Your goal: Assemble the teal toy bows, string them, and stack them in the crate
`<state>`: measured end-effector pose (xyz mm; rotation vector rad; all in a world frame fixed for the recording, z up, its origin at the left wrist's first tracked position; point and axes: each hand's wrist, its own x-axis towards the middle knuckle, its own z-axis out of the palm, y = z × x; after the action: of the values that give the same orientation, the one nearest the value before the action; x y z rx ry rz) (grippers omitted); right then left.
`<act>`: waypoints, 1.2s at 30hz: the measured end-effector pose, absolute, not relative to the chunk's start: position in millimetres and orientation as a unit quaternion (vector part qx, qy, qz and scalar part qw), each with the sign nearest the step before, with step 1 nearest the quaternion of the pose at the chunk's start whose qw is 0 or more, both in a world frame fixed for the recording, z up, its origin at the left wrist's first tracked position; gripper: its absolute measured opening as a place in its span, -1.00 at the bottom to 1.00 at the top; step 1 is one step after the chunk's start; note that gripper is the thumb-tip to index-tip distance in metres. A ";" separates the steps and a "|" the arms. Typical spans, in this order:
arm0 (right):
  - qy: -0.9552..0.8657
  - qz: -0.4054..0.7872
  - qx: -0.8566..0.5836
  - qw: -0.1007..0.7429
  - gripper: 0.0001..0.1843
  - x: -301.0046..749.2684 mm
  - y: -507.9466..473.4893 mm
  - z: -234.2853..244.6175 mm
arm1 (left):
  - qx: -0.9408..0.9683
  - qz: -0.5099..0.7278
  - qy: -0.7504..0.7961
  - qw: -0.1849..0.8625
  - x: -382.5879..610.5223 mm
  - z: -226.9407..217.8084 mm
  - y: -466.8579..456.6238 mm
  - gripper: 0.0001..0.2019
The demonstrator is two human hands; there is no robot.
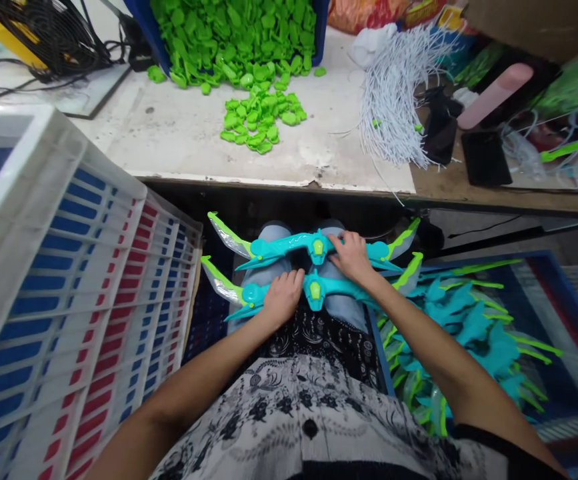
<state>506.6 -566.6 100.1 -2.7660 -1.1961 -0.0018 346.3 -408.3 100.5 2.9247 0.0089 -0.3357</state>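
Two turquoise toy bows lie across my lap [341, 312], one beyond the other. My left hand [283, 297] has its fingers together, clamped over the near bow [315, 291], just left of its centre block; the thumb is hidden. My right hand [353, 255] reaches across it, fingers slightly apart and closed on the far bow [289, 247], right of its block. Handling, judged by eye: hard moulded plastic, light and stiff, the smooth faces perhaps slippery, the thin swept tips the likeliest to bend or snap. Best hold: the thick limb beside the block; avoid the tips. Edges: left tips near the white basket [33, 173]; right tips beside the blue crate [385, 360] of piled bows [489, 333], whose limbs could snag. Beyond the far bow runs the front edge of the table [169, 140], close enough to limit forward travel; upward looks the freest. Farther off: loose green pieces [263, 120], white ties [393, 100], then the blue bin [321, 33].
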 end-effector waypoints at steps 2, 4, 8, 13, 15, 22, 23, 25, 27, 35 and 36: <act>-0.412 0.031 -0.909 0.049 -0.48 515.6 -560.3 101.5 | 0.983 -0.146 -0.005 0.111 348.1 109.4 -405.6 -0.66; -0.460 0.092 -0.881 0.055 -0.53 526.6 -557.3 108.6 | 0.972 -0.184 -0.032 0.140 346.8 117.3 -400.7 -0.70; -0.560 0.305 -0.765 0.086 -0.72 554.2 -549.3 127.7 | 0.925 -0.292 -0.094 0.224 349.7 119.4 -385.6 -0.75; -0.571 0.400 -0.714 0.064 -0.73 570.4 -528.3 134.5 | 0.863 -0.409 -0.120 0.272 374.1 105.8 -364.4 -0.72; -0.551 0.317 -0.771 0.044 -0.79 563.1 -524.2 135.8 | 0.870 -0.393 -0.105 0.279 379.2 105.4 -359.5 -0.59; -0.383 -0.045 -0.913 0.131 -0.71 561.6 -552.3 162.4 | 0.946 -0.150 -0.043 0.285 386.0 120.8 -351.8 -0.68; -0.338 -0.109 -0.924 0.137 -0.70 571.2 -561.6 167.8 | 0.962 -0.075 -0.036 0.259 392.7 121.1 -351.2 -0.65; -0.270 -0.184 -0.938 0.116 -0.74 593.2 -581.3 176.6 | 0.982 0.006 -0.039 0.182 409.6 118.6 -351.2 -0.55; -0.256 -0.179 -0.946 0.090 -0.82 612.5 -597.9 181.3 | 0.991 -0.024 -0.059 0.122 425.2 112.9 -351.7 -0.38; -0.331 -0.083 -0.920 0.193 -0.78 635.0 -617.8 172.7 | 0.988 -0.109 -0.050 0.093 425.7 101.2 -353.6 -0.19; -0.323 -0.073 -0.921 0.207 -0.80 635.8 -620.2 171.9 | 0.989 -0.108 -0.045 0.094 423.9 101.4 -353.5 -0.19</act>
<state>635.8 -620.2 171.9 -2.5631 -0.8993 -0.2028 423.9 -353.5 101.4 2.9324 -0.1324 -0.3210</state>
